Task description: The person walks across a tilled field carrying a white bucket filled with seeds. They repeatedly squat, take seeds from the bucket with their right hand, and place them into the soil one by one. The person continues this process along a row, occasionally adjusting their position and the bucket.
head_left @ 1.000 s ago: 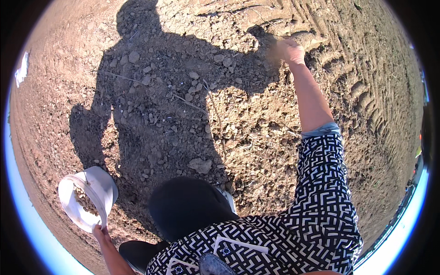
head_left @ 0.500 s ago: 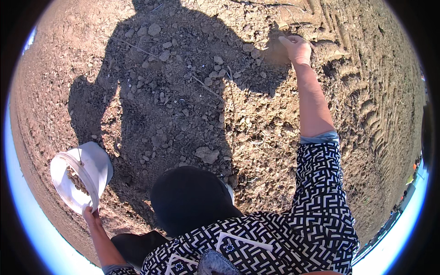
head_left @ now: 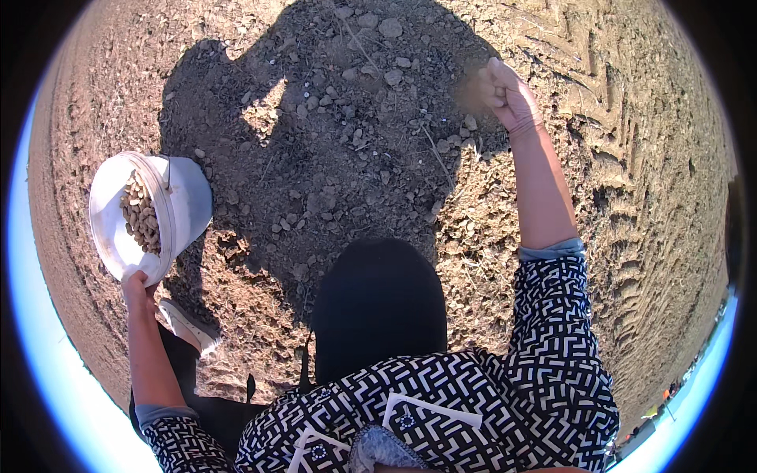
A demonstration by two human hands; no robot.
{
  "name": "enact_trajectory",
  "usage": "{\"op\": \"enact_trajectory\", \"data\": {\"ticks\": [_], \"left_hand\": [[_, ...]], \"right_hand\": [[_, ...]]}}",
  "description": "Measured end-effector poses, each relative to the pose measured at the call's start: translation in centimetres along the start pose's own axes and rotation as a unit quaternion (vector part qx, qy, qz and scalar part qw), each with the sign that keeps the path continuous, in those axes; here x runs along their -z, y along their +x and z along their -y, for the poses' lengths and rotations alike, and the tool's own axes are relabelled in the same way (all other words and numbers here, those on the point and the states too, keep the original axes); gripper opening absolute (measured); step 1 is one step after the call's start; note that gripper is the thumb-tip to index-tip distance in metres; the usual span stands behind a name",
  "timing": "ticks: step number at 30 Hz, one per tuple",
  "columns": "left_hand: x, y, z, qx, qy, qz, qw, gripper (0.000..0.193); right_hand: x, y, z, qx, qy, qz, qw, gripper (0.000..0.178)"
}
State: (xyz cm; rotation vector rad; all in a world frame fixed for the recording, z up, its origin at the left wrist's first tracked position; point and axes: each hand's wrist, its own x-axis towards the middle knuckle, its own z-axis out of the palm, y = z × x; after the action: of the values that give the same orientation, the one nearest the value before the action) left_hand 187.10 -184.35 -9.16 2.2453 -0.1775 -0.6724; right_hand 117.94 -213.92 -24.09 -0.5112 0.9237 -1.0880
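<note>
Dry clodded soil [head_left: 347, 158] all round — left hand [head_left: 138, 288] grips white bucket [head_left: 150, 209], right hand [head_left: 509, 94] fisted.

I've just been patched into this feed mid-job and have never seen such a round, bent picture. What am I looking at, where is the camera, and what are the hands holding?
There is no machine here: a person works with bare hands. The camera sits on the person's head and looks down, and its wide lens bends the edges. The patterned sleeves at the bottom are the person's own arms. The left hand grips the rim of a white bucket that holds pale brown seeds. The right hand is stretched forward over the ground, closed like a fist; what it holds cannot be seen. Below lies dry, cloddy soil with small stones, the person's shadow across it, and tyre tracks at the right.
</note>
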Motion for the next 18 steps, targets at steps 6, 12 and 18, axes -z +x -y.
{"op": "enact_trajectory", "data": {"ticks": [6,12,18], "left_hand": [[1.9,2.8,-1.8,0.015,0.042,0.083,0.996,0.049],[3.0,8.8,0.4,0.023,-0.058,0.066,0.996,0.053],[3.5,10.7,-0.1,0.042,-0.105,0.083,0.990,0.058]], "right_hand": [[-12.6,5.9,-6.0,-0.159,-0.233,0.120,0.952,0.021],[-20.1,12.0,-13.5,0.009,-0.747,0.192,0.637,0.028],[-21.3,13.2,-17.4,0.077,-0.783,0.029,0.616,0.027]]}}
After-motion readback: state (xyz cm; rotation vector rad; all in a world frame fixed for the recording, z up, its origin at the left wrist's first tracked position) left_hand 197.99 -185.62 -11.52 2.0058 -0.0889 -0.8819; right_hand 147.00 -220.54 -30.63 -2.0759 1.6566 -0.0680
